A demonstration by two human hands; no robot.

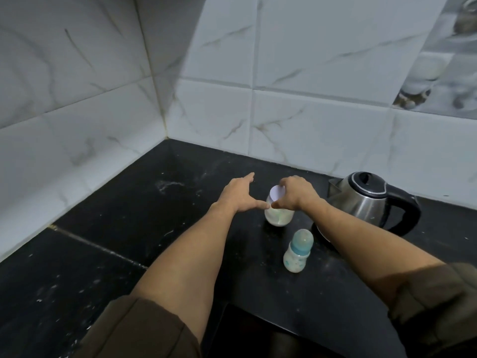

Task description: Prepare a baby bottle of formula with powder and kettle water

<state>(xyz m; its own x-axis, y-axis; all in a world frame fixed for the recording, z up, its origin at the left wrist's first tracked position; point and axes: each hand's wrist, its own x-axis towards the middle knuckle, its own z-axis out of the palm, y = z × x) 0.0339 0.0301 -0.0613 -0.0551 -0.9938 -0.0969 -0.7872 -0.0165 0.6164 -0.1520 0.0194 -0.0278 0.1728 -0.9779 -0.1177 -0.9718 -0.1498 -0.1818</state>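
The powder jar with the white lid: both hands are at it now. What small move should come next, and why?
Probably close the left hand round the jar. Its fingers are straight and only the thumb touches it, while the right hand grips the white lid from above; a firm hold would likely keep the jar from turning with the lid.

Kettle [366, 200] brushed metal, black plastic handle; countertop [116, 228] glossy black, probably stone

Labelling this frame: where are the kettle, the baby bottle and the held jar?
kettle [361, 205], head view, on its steel body
baby bottle [294, 262], head view, on its clear lower body
jar [280, 217], head view, on its lower wall
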